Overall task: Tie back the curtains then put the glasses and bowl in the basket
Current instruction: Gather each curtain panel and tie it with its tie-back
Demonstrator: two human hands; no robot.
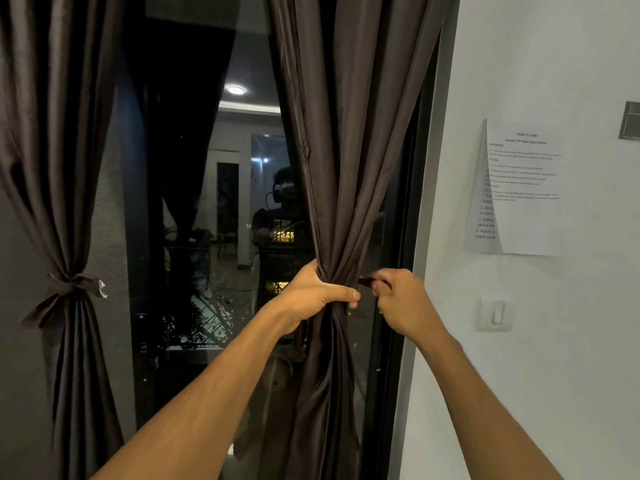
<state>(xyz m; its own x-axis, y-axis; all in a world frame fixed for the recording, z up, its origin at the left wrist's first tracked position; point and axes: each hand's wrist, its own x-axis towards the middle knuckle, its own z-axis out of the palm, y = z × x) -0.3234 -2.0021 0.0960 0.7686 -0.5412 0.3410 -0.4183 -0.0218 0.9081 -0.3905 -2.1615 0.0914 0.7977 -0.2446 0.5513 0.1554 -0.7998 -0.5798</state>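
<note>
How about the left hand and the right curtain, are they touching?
Touching. The head view shows the left hand wrapped round the bunched right curtain; the right hand pinches the tie-back.

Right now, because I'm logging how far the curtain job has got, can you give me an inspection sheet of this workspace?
Surface: nothing seen.
Job's things: left curtain gathered and bound by its tie; right curtain bunched, not yet tied; nothing else of the job in view.
Clutter: nothing seen.
Hands: left hand grips the right curtain's bunch; right hand pinches a dark strip beside it.
Cables: nothing seen.
Surroundings: dark window glass; white wall with a printed sheet and a light switch.
</note>
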